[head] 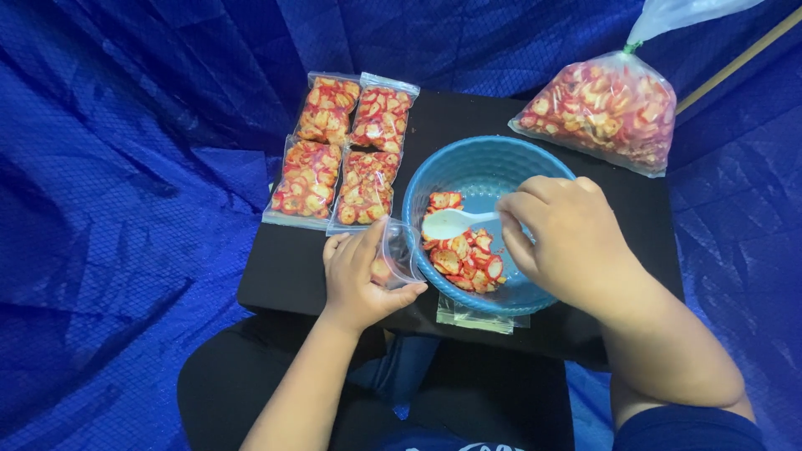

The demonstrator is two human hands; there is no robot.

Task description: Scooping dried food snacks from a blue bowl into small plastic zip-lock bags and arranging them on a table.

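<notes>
Four sealed clear packets (346, 150) of red-orange chips lie in a two-by-two block on the black counter (284, 267) — one big tied bag (603, 110) sits far right. The left hand (361, 280) pinches one small clear pouch (399, 250) against the blue bowl (468, 167) (chips inside); the right hand (568, 238) grips one white spoon (451, 222) inside it.

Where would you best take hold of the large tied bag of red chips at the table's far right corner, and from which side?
Grip the large tied bag at its gathered neck, coming from above. The neck narrows there, while the body bulges full and slack on the black table.
</notes>
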